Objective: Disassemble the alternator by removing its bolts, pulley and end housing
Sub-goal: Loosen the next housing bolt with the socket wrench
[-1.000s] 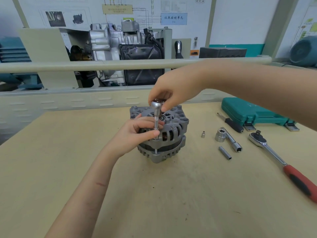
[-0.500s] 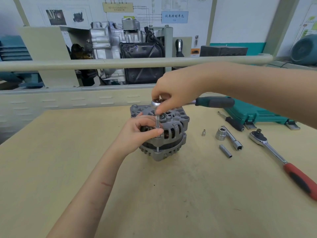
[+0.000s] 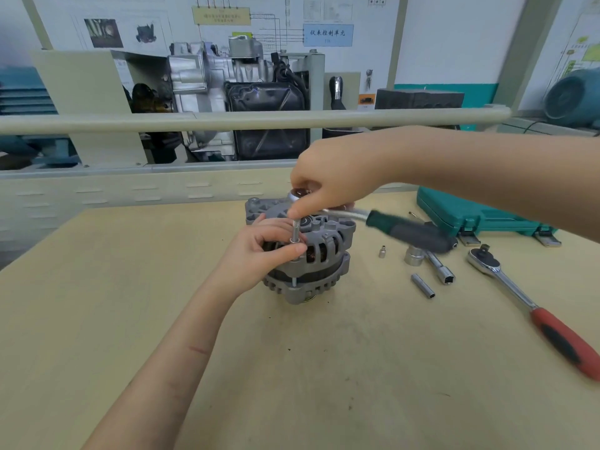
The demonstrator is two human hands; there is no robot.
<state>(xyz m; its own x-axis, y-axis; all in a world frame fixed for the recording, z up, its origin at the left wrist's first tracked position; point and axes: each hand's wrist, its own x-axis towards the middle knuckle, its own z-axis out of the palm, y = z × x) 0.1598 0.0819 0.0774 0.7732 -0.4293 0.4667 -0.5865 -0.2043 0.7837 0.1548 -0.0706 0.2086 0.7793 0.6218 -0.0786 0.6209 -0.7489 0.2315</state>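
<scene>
alternator: sitting upright on the wooden table, roughly mid-table, vented grey housing facing up, copper windings showing through the slots
left hand: resting against the alternator's left side, fingers curling round the thin extension bar, thumb and fingers pinching it near its lower end
extension bar: standing upright at the near-left rim of the housing, knurled top showing above the left fingers, lower tip going down to a through-bolt whose shank is showing in the gap between the two housing halves
right hand: reaching in from the right, hovering over the alternator top, fingers curling down and gripping the head of the green-handled ratchet, index fingertip touching the top of the extension bar
green-handled ratchet: head sitting on top of the extension bar under the right fingers, handle sticking out to the right over the table, blurring
red-handled ratchet: lying flat on the table, well right of the alternator, head pointing away from the camera
sockets: large socket standing just beside a long tube socket; slim deep socket lying nearer the camera; tiny socket standing between the alternator and the large one
green tool case: lying closed at the table's far right edge, partly hiding behind the right forearm
background: cutaway engine display standing behind a beige rail
</scene>
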